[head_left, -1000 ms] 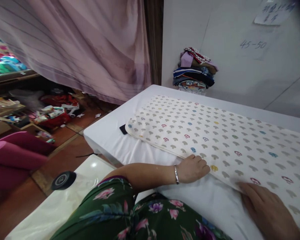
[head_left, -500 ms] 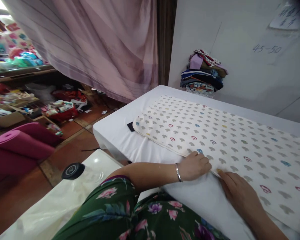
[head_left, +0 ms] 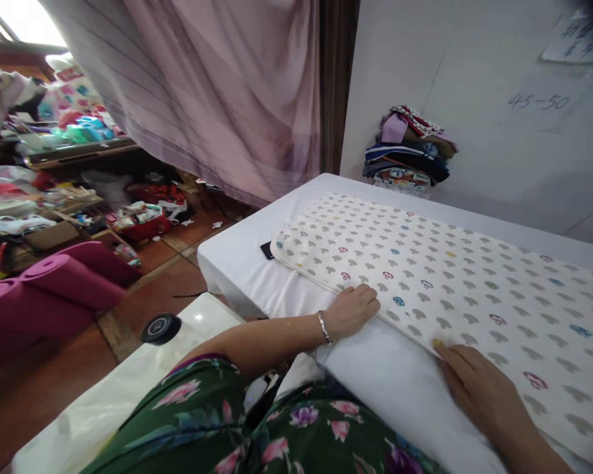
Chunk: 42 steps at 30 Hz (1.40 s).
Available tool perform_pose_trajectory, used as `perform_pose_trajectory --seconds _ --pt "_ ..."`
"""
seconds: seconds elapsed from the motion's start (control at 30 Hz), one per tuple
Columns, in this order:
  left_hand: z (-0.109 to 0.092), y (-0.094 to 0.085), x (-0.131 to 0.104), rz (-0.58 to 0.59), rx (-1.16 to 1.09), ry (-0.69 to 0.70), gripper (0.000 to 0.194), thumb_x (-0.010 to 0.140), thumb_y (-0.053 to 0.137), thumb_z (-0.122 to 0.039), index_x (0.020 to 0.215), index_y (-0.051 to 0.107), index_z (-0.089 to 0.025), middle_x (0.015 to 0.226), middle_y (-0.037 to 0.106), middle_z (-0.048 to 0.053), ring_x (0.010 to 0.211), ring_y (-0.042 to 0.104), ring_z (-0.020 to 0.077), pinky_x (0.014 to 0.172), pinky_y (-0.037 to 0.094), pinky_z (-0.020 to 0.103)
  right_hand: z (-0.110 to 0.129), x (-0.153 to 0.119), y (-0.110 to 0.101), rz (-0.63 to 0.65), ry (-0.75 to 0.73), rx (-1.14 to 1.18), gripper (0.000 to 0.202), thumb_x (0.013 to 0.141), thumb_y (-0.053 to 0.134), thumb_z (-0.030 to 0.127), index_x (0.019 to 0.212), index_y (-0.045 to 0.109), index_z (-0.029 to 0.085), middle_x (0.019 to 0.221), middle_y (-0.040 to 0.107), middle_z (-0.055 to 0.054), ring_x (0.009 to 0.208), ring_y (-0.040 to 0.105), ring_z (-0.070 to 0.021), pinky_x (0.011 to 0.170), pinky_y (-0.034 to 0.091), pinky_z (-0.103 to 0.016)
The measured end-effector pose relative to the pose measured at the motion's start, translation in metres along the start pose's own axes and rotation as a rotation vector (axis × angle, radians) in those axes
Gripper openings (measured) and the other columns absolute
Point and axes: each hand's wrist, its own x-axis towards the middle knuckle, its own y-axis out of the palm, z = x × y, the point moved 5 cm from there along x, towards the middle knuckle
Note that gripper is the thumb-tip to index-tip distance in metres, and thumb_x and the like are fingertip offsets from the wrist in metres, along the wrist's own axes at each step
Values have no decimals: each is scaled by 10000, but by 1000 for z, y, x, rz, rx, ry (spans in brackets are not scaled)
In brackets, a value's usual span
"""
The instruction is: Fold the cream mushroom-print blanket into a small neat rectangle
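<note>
L hand [head_left: 352,312], R hand [head_left: 481,382] at cloth [head_left: 415,263] edge, fingers bent, grip unclear, red bin [head_left: 148,229] w/ misc. stuff [head_left: 139,212]

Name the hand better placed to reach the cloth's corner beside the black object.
Probably the left hand: it touches the patterned cloth nearer that corner than the right hand does.

One head-worn camera looks forward and down across the bench [head_left: 237,253] from its near edge, close above the lap [head_left: 306,434]; it takes in both left corners and the wall [head_left: 479,158] beyond the far edge, cutting off the right end.
</note>
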Motion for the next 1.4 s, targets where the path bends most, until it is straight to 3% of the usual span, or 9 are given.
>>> perform_pose_trajectory --seconds 0.27,0.47,0.63,0.9,1.03,1.17,1.4 --pt "14 4 -9 27 -41 -76 127 833 431 -121 907 528 -157 934 536 52 833 478 175 714 365 309 0 7 0 61 5 -17 269 857 412 287 960 645 202 940 621 -79 822 585 -197 709 476 -318" --pt "21 5 -9 43 -64 -40 130 815 443 -122 910 526 -151 966 539 50 857 482 162 748 379 288 26 51 7 63 -42 -95 282 810 388 140 960 623 179 890 616 -79 794 563 -206 674 433 -326" --pt "37 4 -15 64 -19 -101 96 800 465 -129 868 528 -153 940 547 57 873 484 179 738 377 296 54 82 20 2 -139 -102 280 790 373 73 909 615 149 827 601 -86 735 551 -196 638 415 -306" --pt "74 -4 -33 91 62 -200 120 844 420 -142 908 520 -152 938 559 59 862 484 177 759 359 318 57 78 34 -93 -172 -27 292 802 357 72 938 595 172 855 613 -71 736 554 -178 656 436 -299" --pt "91 -5 -42 132 20 -291 112 810 444 -104 877 514 -159 926 557 59 856 488 181 773 364 324 60 85 35 -3 -96 -8 273 795 369 57 877 595 184 843 598 -63 732 546 -177 644 415 -298" --pt "100 -7 -43 135 -21 -292 146 785 438 -71 846 518 -176 927 552 61 866 480 194 787 365 334 66 100 36 125 5 -14 229 799 411 40 855 577 187 837 574 -48 762 538 -176 643 386 -286" --pt "125 -16 -51 120 -56 -394 215 757 380 -12 793 514 -177 925 553 48 880 490 183 776 360 297 75 112 39 148 10 -35 230 810 391 -3 817 553 159 831 558 -53 749 520 -179 628 365 -284"
